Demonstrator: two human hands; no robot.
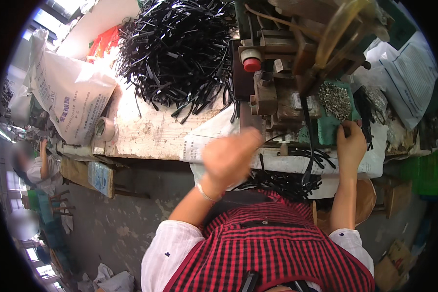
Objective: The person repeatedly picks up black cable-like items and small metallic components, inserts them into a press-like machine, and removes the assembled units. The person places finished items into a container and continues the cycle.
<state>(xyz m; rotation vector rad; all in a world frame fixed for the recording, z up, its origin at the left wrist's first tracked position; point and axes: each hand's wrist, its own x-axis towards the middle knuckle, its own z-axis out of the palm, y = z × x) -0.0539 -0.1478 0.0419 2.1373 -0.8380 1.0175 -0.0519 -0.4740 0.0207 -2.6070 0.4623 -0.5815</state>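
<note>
Smeared by motion, my left hand [231, 156] hovers at the table's front edge, left of a small bench machine [277, 97]; its fingers cannot be made out. My right hand [352, 143] is at the near end of a green tray [329, 130], thumb and fingertips curled together; anything in them is too small or hidden to name. Many tiny metal parts [335, 101] lie in the tray. Between my hands, loose thin black plastic strips [282, 183] lie in my lap area, and a few rest on the white sheet below the machine.
A big heap of black strips [175, 53] covers the back of the worktable [141, 138]. The machine carries a red button [251, 64]. A tape roll [104, 129] and a white sack [68, 97] stand left; plastic bags [406, 73] lie right. Another person [39, 165] sits far left.
</note>
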